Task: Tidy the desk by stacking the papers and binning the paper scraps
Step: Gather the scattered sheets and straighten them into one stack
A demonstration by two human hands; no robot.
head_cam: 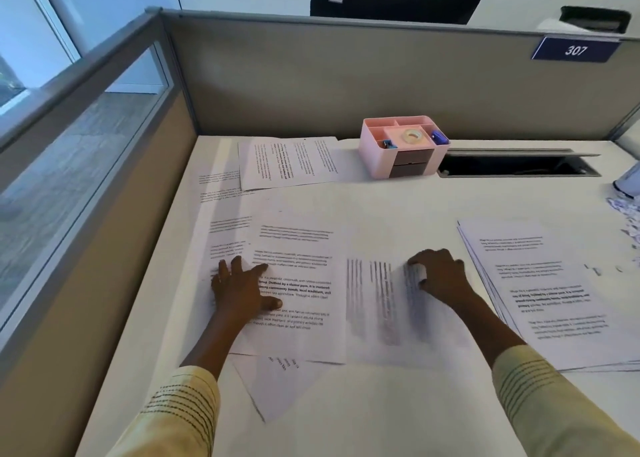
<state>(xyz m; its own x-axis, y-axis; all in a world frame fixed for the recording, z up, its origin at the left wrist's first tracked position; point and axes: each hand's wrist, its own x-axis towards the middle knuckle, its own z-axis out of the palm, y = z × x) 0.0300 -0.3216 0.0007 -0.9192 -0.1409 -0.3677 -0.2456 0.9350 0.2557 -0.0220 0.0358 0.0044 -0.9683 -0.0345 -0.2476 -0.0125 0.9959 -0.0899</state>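
A person's left hand lies flat with fingers spread on a printed sheet at the middle of a white desk, while the right hand, fingers curled, pinches the edge of a blurred sheet just right of that page. Pale yellow sleeves with dark stitched lines cover both forearms. A skewed page pokes out from under the central sheet on its near side. More printed pages overlap to its left, and another page lies beyond it near the desk's back edge. Right of the central sheet, past the right hand, sits a fanned stack of papers; paper scraps are scattered beyond that stack at the desk's right edge. A pink organiser stands behind the central sheet, against the grey partition.
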